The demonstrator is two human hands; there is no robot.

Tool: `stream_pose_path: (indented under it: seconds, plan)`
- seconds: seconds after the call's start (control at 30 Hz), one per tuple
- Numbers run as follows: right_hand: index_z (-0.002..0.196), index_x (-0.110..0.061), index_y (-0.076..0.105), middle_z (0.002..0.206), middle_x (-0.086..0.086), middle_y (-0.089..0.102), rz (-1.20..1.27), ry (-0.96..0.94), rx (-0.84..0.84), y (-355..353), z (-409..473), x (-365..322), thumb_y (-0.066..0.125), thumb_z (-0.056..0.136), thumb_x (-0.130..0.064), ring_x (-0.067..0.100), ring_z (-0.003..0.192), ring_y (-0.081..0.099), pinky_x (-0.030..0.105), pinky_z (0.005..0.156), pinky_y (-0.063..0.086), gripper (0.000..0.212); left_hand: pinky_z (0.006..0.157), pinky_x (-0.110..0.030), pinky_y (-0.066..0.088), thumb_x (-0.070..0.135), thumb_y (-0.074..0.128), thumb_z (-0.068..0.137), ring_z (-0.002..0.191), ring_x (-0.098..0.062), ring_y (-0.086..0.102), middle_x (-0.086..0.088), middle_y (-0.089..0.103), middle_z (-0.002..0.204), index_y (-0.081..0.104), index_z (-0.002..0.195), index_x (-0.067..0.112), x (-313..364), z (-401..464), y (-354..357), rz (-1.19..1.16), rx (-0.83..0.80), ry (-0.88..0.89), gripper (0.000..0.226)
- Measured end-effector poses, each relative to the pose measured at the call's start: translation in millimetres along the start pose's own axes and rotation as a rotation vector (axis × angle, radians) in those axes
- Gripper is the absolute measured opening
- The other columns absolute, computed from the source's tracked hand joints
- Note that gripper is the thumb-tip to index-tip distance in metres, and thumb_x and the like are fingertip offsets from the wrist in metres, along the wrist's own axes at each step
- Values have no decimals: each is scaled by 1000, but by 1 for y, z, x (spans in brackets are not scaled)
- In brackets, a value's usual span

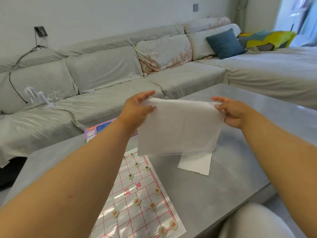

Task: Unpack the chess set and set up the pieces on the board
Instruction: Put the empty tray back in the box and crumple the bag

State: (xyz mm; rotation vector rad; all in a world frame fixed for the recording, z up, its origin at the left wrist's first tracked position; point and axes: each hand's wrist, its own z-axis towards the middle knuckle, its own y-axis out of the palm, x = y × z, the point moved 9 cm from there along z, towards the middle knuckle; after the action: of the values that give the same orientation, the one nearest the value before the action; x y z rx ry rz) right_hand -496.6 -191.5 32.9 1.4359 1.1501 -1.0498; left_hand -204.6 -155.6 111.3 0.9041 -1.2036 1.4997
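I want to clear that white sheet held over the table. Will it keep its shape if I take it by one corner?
Probably not. The white sheet sags between the left hand and right hand, so it looks floppy. It seems thin and light, likely to flutter, and may tear under a hard grip.

This is a home, a living room. A long grey sofa (109, 78) in loose covers runs along the wall and turns the corner past the worktop's (240, 107) far edge. A blue cushion (224, 43) leans on its backrest beside a floral pillow (164, 52). A small white fan (36, 97) sits on the seat, its cable (15, 83) climbing to a wall socket (40, 31). Bright bedding (269, 38) lies heaped at the far right end.
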Motion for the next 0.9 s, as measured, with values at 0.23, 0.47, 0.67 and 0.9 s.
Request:
stream_pose_path:
  seconds: [0.23, 0.47, 0.67, 0.9]
  plan:
    - [119, -4, 59, 112, 13, 61, -329, -211, -71, 39, -30, -35, 61, 84, 4, 23, 97, 59, 31, 87, 49, 36, 82, -34, 53, 9, 69, 82, 97, -24, 62, -7, 63, 109, 64, 112, 22, 13, -26, -65, 375, 212, 23, 33]
    - [75, -16, 63, 73, 4, 60, -609, -548, 115, 72, -61, -95, 73, 79, -24, 16, 67, 53, 27, 62, 46, 14, 61, -28, 46, 24, 76, 77, 63, -20, 54, -2, 59, 65, 67, 76, 14, 36, -65, -122, 535, 409, 18, 14]
    - [105, -8, 58, 97, 7, 63, -588, -698, -38, 120, -111, -138, 60, 89, -34, 17, 82, 59, 34, 72, 53, 31, 77, -30, 52, 34, 85, 64, 85, -20, 63, 1, 64, 79, 68, 76, 24, 60, -89, -135, 825, 295, -73, 23]
    - [94, -9, 61, 81, -3, 60, -507, -812, -263, 191, -163, -161, 67, 86, -21, 0, 65, 56, 15, 59, 48, 16, 68, -28, 53, 27, 78, 77, 74, -16, 68, -5, 72, 85, 71, 93, 15, 81, -115, -80, 529, -45, -13, 22]
